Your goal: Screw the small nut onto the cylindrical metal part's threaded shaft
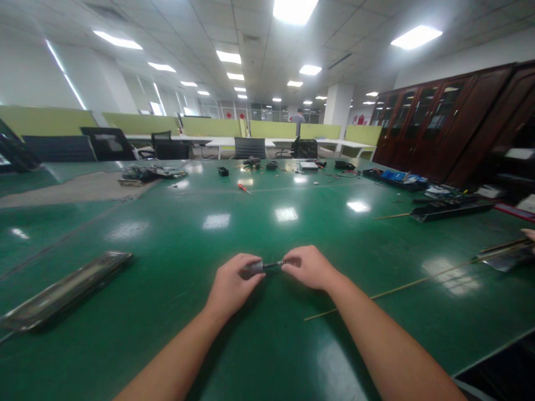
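Over the green tabletop [251, 345], my left hand [232, 281] is closed around a small grey cylinder [257, 267] that looks like a little motor. A thin dark shaft [271, 265] runs from the cylinder's right end toward my right hand [309, 267]. The fingertips of that hand pinch the shaft's far end, where a short ridged part shows; the fingers hide the rest. Below my right forearm, a long thin yellowish rod [397, 288] stretches to the right.
A long metal-framed part [67, 289] lies left. Farther back are a red screwdriver [243, 188], a scrap pile [152, 174] and a black tray [376, 176] with blue items. Long black parts [451, 209] lie right. Another person's hand [530, 234] shows at the right edge.
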{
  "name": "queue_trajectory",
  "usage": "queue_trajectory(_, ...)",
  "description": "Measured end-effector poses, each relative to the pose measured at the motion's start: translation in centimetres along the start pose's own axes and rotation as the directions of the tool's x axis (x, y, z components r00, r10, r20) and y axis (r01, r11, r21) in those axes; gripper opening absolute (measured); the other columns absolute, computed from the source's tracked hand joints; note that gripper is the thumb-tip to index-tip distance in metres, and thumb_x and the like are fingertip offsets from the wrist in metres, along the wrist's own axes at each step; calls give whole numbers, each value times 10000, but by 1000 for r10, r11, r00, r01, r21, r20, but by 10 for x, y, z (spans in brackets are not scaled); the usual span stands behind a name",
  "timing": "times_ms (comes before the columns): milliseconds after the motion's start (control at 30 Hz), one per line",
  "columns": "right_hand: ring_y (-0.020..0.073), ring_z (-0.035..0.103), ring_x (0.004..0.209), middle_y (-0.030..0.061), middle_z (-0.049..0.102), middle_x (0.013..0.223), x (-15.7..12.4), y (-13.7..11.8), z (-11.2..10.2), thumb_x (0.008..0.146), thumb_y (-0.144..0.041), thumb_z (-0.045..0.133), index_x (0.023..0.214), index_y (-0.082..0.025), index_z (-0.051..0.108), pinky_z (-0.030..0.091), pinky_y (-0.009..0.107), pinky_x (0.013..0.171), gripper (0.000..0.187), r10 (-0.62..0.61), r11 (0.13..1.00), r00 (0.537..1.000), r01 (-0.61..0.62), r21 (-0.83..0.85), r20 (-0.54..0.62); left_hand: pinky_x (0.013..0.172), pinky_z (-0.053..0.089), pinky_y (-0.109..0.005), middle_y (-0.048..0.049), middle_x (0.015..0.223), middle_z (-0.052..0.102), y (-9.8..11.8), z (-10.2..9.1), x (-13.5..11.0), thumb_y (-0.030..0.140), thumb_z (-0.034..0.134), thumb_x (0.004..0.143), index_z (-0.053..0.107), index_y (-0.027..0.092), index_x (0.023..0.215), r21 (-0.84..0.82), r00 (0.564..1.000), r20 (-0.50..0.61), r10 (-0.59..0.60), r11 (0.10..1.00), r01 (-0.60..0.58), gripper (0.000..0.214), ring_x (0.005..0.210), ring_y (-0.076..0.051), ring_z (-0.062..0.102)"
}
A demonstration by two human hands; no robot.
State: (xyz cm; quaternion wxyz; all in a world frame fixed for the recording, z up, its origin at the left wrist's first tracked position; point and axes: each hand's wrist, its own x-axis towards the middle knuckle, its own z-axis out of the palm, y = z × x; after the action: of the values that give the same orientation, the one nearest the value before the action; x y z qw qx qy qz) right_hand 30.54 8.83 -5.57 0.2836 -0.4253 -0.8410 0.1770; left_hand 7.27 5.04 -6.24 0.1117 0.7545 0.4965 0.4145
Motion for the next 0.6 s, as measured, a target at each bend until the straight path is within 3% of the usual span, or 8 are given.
queue_trajectory(233, 156, 642, 745, 26, 745, 835, 1, 10, -3, 845, -325, 669, 939, -206, 768, 438, 255, 681, 181, 73, 997, 997, -73, 31, 12, 847, 519, -383, -56, 984, 699, -5, -1, 3, 340, 748, 752, 691, 216, 973, 96, 993, -84, -86, 991, 94, 260, 913, -249, 647)
queue_trajectory(400, 157, 659, 755, 41, 753, 856, 2, 18, -3, 883, -344, 623, 943, -193, 761, 453, 254, 686, 212, 112, 992, 994, -112, 61, 2, 914, 514, -416, -88, 1093, 701, -15, 1, 6, 474, 655, 819, 623, 195, 1218, -126, 945, -78, -318, 943, 307, 488, 972, -265, 665)
queue_trajectory(600, 163, 674, 785, 59, 757, 893, 4, 19, -3, 905, -358, 599, 959, -178, 750, 469, 253, 696, 241, 165, 983, 986, -164, 77, -6, 915, 552, -391, -130, 1058, 730, -17, -15, 1, 557, 646, 816, 656, 144, 1102, -264, 925, -46, -376, 898, 352, 502, 970, -267, 705)
